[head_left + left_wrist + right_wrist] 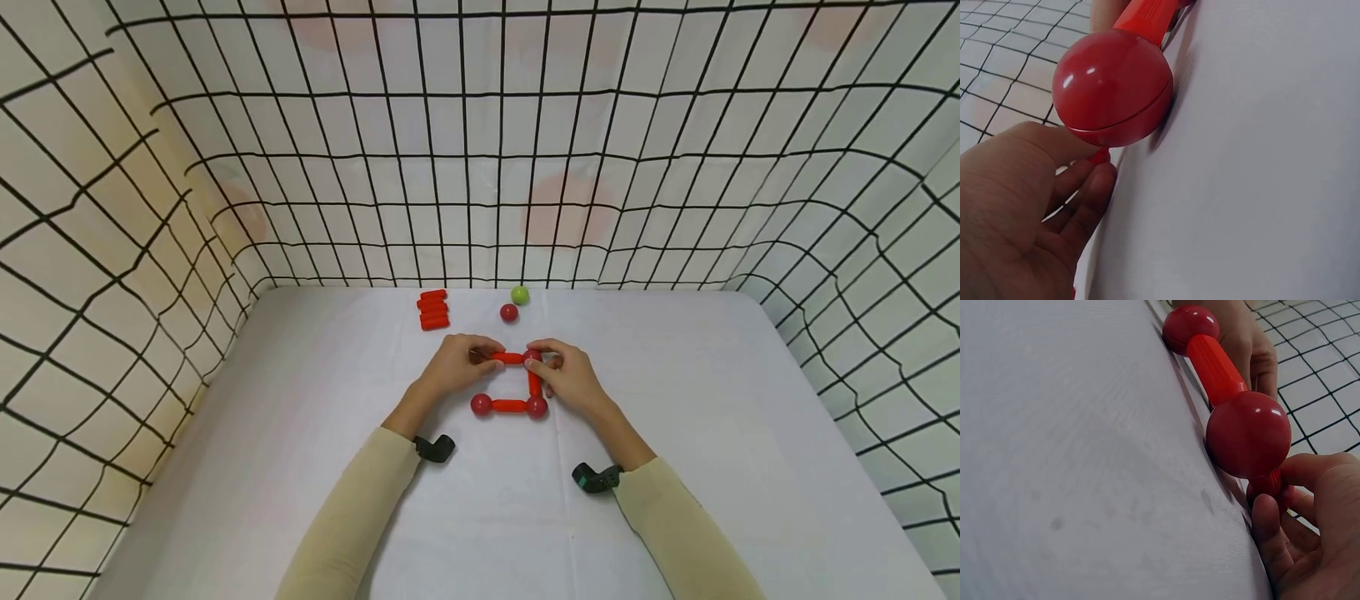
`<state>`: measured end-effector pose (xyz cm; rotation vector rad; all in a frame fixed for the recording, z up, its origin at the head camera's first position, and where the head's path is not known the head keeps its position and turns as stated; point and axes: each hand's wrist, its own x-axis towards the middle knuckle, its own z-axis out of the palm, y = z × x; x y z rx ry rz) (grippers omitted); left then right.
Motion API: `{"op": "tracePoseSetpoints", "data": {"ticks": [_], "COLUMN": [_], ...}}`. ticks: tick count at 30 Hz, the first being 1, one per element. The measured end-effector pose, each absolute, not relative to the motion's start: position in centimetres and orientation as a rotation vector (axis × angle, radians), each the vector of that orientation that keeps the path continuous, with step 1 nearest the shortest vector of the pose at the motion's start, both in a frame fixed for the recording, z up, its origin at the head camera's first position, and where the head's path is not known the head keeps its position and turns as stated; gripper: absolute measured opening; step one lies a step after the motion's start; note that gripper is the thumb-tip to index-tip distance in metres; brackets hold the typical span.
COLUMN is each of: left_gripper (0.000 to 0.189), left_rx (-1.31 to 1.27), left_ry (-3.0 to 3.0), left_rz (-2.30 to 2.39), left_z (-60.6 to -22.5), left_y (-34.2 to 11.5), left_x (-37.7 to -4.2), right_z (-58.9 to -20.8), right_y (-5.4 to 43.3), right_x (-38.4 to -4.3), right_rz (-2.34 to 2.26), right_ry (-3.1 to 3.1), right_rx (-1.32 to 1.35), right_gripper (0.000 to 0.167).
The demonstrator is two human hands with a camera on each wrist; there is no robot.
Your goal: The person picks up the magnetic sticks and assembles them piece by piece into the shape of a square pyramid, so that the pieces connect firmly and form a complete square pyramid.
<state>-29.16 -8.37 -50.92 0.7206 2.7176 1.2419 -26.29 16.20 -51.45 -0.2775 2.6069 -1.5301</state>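
A frame of red rods and red balls lies on the white table (300, 467). Its near rod (509, 406) joins two balls (481, 404) (537, 407). A side rod (534, 383) runs up to a corner ball (532, 357). My left hand (480, 354) pinches the far rod (507, 358) at its left end. My right hand (547, 364) grips the side rod (1266, 484) near the corner ball. The left wrist view shows the near left ball (1113, 78) beside my left fingers (1085, 194). The right wrist view shows the near right ball (1247, 434).
A stack of spare red rods (433, 309) lies at the back of the table. A green ball (520, 294) and a loose red ball (508, 312) sit beside it. Grid-patterned walls (480, 167) close in the table on three sides.
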Motion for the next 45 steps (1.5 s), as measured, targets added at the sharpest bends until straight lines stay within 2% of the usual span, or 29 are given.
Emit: {"op": "tracePoseSetpoints", "data": {"ticks": [19,30,34,42,45], "left_gripper": [0.047,0.054,0.052,0.036,0.038], "left_rx": [0.567,0.608,0.596,0.516,0.528], "left_ry": [2.720,2.794,2.815,2.782,2.755], "left_rz": [1.427,1.213,1.146,1.217,1.252], "left_z": [-50.1,-49.8,-49.8,-49.9,-49.9], "left_y": [-7.3,-6.4,-6.1,-6.2,-6.5], "left_x": [-33.0,-34.6,-34.9,-35.2,-35.1], "right_z": [-51.7,-52.2,-52.2,-52.1,-52.1], "right_y": [16.4,16.2,16.2,16.2,16.3], "right_x": [-25.8,-25.8,-25.8,-25.9,-26.0], "right_rz": [-1.562,-1.578,-1.573,-1.585,-1.579], "right_ry": [2.627,2.620,2.619,2.622,2.628], "right_rx": [-0.263,-0.265,-0.267,-0.292,-0.289], "right_gripper": [0.037,0.035,0.035,0.035,0.035]}}
